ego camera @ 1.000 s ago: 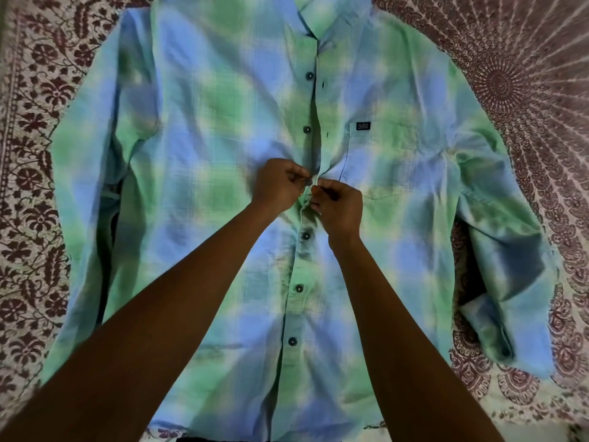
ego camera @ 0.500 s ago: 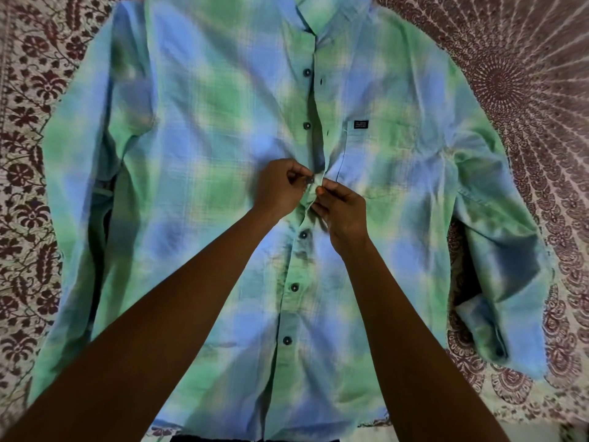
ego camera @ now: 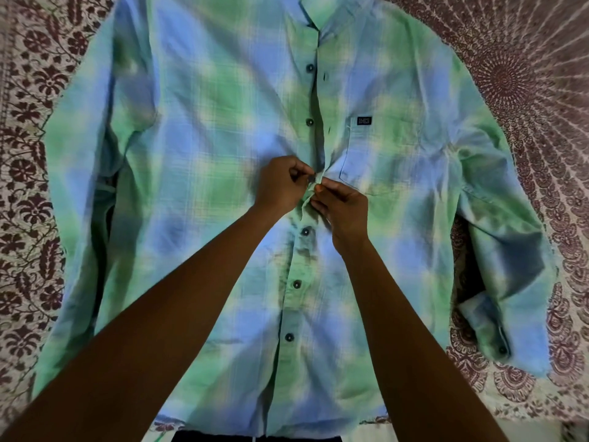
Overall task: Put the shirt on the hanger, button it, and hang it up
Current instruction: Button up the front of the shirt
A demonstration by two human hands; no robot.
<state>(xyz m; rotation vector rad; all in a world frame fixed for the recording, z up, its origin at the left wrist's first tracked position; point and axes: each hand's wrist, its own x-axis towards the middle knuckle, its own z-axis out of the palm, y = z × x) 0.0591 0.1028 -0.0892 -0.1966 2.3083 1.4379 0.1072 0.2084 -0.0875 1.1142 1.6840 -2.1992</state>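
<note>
A green and blue plaid shirt (ego camera: pixel 204 129) lies flat, front up, on a patterned bedspread, collar at the top. My left hand (ego camera: pixel 280 183) pinches the button side of the placket at mid-chest, where a dark button (ego camera: pixel 311 178) shows between my fingertips. My right hand (ego camera: pixel 342 208) pinches the buttonhole edge right beside it. Three buttons below my hands look fastened; the two above sit apart from their holes. No hanger is visible; the collar's top is cut off by the frame.
A white bedspread with a maroon floral and mandala print (ego camera: pixel 526 74) surrounds the shirt. The right sleeve (ego camera: pixel 510 282) is folded down with its cuff near the lower right. The left sleeve (ego camera: pixel 79 186) lies along the shirt's side.
My hands stay at the same mid-chest button; the fingers have shifted slightly on the placket, with the button now showing between them. The view has drifted a little.
</note>
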